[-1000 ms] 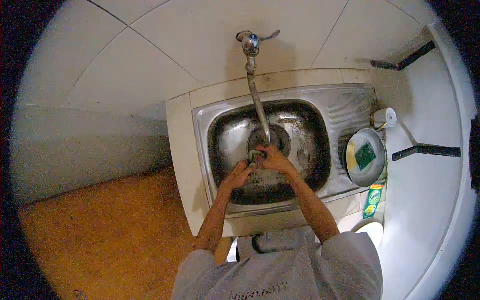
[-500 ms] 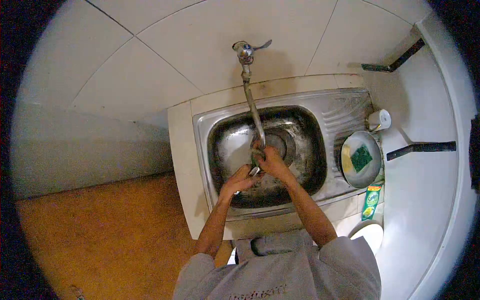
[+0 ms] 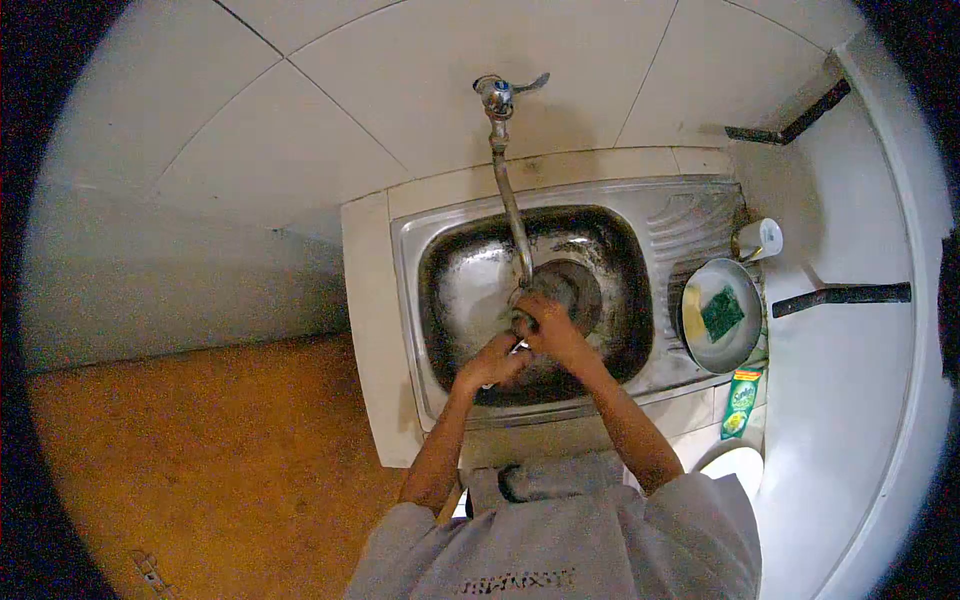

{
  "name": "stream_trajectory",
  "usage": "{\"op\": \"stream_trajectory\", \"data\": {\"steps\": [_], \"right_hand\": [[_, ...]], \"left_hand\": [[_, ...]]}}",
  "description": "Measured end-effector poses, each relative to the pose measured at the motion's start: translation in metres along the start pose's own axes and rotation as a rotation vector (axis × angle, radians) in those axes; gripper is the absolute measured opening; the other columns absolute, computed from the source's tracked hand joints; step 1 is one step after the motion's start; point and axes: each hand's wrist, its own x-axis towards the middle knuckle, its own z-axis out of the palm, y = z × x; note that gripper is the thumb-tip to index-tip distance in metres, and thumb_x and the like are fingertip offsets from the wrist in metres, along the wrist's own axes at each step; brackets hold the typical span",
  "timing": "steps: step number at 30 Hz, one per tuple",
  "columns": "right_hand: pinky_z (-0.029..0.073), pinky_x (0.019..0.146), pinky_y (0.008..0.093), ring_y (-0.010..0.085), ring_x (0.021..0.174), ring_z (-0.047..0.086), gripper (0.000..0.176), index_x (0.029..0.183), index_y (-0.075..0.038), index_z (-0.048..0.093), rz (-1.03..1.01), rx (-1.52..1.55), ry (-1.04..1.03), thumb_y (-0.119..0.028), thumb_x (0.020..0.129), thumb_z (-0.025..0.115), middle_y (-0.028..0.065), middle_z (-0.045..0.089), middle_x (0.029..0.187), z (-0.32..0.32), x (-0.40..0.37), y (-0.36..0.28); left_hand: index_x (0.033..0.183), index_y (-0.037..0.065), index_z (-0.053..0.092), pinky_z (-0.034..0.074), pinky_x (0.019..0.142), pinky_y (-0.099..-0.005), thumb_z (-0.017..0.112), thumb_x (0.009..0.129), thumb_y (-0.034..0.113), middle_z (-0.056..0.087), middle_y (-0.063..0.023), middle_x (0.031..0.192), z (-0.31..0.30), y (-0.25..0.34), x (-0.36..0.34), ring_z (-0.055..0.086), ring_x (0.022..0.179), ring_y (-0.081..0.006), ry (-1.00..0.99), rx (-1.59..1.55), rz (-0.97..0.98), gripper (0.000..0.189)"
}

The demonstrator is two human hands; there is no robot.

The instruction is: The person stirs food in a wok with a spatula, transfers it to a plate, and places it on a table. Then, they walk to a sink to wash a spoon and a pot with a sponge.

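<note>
Slipping slightly farther from the spout [image 3: 519, 235], the right hand [image 3: 552, 327] in the head view is curling, its hold too hidden to tell. The left hand [image 3: 495, 363] is gripping a shiny utensil [image 3: 521, 346], perhaps a spoon, over the sink [image 3: 460, 300]; it is probably feeling light, stiff, slippery, suiting a handle grip.

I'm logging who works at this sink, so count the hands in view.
2: the right hand by the end of the spout, and the left hand nearer the person's body, both at the sink basin. No other hand shows.
</note>
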Motion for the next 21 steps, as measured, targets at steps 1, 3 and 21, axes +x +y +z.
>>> {"op": "stream_trajectory", "data": {"steps": [1,3,21], "right_hand": [[0.044,0.082,0.0434,0.0379,0.093,0.055,0.036,0.105,-0.002,0.058,-0.025,-0.05,0.046,-0.005,0.07,0.062,0.0204,0.059,0.098,0.005,-0.007,0.003],[0.045,0.082,0.0421,0.0375,0.094,0.056,0.035,0.104,-0.002,0.059,0.043,0.01,0.064,-0.003,0.069,0.062,0.02,0.06,0.096,0.0,-0.009,0.0],[0.045,0.064,0.0278,0.011,0.068,0.052,0.019,0.089,-0.003,0.056,0.394,0.785,-0.009,-0.019,0.083,0.064,0.0025,0.056,0.076,-0.009,-0.005,-0.003]], "left_hand": [[0.105,0.001,0.051,0.038,0.043,-0.0293,0.054,0.085,0.026,0.052,-0.005,0.068,-0.001,-0.003,0.0,0.044,0.049,-0.013,-0.058,0.003,-0.056,0.033],[0.103,0.001,0.051,0.037,0.042,-0.0281,0.053,0.086,0.028,0.05,-0.0041,0.067,0.011,-0.053,0.02,0.043,0.049,-0.0123,0.014,-0.068,0.099,0.031],[0.083,-0.001,0.054,0.041,0.049,-0.0373,0.051,0.09,0.032,0.056,-0.0136,0.067,0.002,-0.015,-0.01,0.052,0.052,-0.0203,0.14,0.181,0.082,0.034]]}}
